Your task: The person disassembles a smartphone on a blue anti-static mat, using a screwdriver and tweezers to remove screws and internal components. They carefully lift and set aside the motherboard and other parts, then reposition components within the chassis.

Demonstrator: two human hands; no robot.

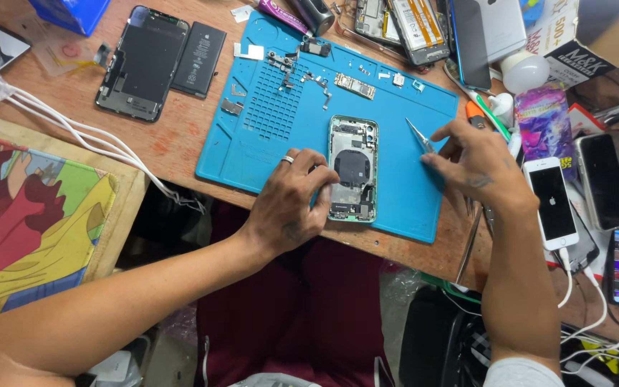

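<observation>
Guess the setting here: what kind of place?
Likely a phone repair bench. An opened phone shell lies on a blue repair mat, steadied by the left hand; the right hand holds tweezers. A loose battery lies nearby.

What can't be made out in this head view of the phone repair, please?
- Tweezers: handle hidden inside the right hand.
- Open phone: left edge covered by left hand fingers.
- Loose parts on the blue mat: too small to identify.

One head camera looks steeply down, fairly close, probably tilted slightly.
</observation>
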